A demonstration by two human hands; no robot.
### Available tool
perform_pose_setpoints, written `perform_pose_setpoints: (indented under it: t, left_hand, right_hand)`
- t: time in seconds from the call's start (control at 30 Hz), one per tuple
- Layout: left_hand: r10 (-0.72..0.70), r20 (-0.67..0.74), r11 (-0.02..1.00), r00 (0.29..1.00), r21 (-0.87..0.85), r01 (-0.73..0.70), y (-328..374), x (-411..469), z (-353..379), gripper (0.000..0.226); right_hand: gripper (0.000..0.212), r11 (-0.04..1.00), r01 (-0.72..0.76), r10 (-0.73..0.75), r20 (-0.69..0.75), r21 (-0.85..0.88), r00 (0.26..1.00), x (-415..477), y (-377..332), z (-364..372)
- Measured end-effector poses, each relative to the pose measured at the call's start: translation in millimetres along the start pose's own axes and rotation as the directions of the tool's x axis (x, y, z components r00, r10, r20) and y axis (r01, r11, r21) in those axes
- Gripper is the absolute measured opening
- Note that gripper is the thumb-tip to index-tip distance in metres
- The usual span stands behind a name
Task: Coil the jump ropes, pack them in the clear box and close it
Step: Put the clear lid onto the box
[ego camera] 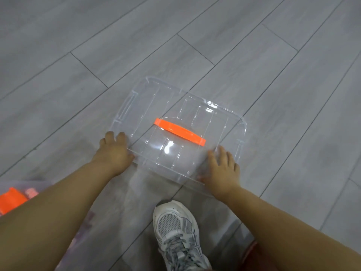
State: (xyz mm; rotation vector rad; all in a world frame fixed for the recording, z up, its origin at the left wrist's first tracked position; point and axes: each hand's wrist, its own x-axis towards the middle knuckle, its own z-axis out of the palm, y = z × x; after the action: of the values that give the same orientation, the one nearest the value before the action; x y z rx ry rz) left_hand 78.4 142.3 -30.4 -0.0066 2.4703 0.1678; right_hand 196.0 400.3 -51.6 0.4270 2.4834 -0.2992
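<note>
A clear lid [230, 122] with an orange handle [179, 132] lies low over the grey floor in the middle of the view. My left hand [113, 151] grips its near left corner, fingers curled over the edge. My right hand [222, 169] holds the near right corner, with the fingers spread on top and the thumb at the rim. The clear box [97, 222] stands at the lower left, mostly hidden under my left forearm. It has an orange latch [11, 200]. Blurred pink and purple shapes show through its wall; no jump rope is plainly visible.
My foot in a white and grey sneaker [177, 235] stands just behind the lid, between my arms. Grey plank flooring [254, 45] spreads beyond and to the right of the lid.
</note>
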Motion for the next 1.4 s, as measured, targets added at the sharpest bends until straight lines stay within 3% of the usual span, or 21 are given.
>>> perform_pose_setpoints:
  t: [0.07,0.13,0.3,0.43,0.57,0.77,1.1,1.3,1.4]
  left_hand:
    - [-0.041,-0.024,0.998,0.999,-0.039,0.04,1,10,2,0.084]
    - [-0.076,-0.04,0.993,0.996,-0.097,0.072,4,18,4,0.093]
    - [-0.175,-0.053,0.961,0.983,-0.224,0.159,2,32,2,0.107]
    - [-0.326,-0.005,0.914,0.946,-0.257,0.313,-8,38,-11,0.09]
    - [-0.347,-0.05,0.906,0.937,-0.276,0.321,-19,34,-23,0.066]
    - [-0.34,-0.278,0.911,0.898,-0.334,0.242,-40,5,-55,0.05]
    - [-0.382,-0.463,0.851,0.8,-0.514,0.109,-134,-100,-109,0.025]
    - [-0.447,-0.556,0.811,0.701,-0.582,0.056,-195,-196,-111,0.033]
    - [-0.525,-0.518,0.732,0.676,-0.68,0.048,-224,-248,-102,0.038]
  right_hand:
    - [0.082,0.98,-0.183,0.185,-0.016,0.081,0.983,-5,8,-1]
    - [0.083,0.947,-0.284,0.28,0.052,0.149,0.959,-7,19,-4]
    - [0.08,0.934,-0.244,0.222,0.113,0.262,0.969,-7,27,-12]
    - [0.07,0.9,-0.269,0.255,0.087,0.343,0.963,-3,21,-17]
    - [0.062,0.89,-0.255,0.279,-0.009,0.378,0.96,-5,20,-27]
    - [0.054,0.903,-0.096,0.182,-0.171,0.42,0.968,-10,4,-46]
    - [0.052,0.873,0.266,-0.059,-0.452,0.41,0.89,-48,-72,-100]
    - [0.051,0.842,0.439,-0.234,-0.522,0.312,0.82,-95,-125,-123]
    - [0.051,0.823,0.515,-0.33,-0.535,0.24,0.778,-124,-155,-131]
